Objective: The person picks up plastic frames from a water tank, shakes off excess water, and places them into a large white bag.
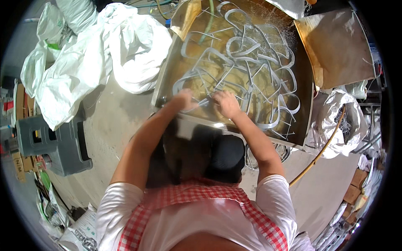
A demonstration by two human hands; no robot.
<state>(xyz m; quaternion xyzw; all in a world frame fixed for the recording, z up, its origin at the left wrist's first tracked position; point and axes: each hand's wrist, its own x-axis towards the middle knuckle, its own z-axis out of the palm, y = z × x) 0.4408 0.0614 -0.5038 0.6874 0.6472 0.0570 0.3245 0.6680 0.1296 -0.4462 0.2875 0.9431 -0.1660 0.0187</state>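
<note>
A wide metal tray (pixel 307 115) lies in front of me with shallow brownish liquid. Tangled in it are several grey curved strips (pixel 241 53), some looped, with thin straight branches. Over the tray's near left part is my left hand (pixel 184 100), its fingers smeared by motion close to a strip. My right hand (pixel 227 103) is beside it at the near edge, fingers bent down and closed among the strips. What they hold is too small to make out. A short grey piece (pixel 203 102) shows between the two hands.
White sacks (pixel 136 50) lie to the left of the tray, above a grey plastic stool (pixel 52 144). A stained board (pixel 337 46) leans at the far right corner. An open silvery bag (pixel 335 125) and a wooden stick (pixel 314 161) are at the right. A green hose (pixel 209 21) dips into the liquid.
</note>
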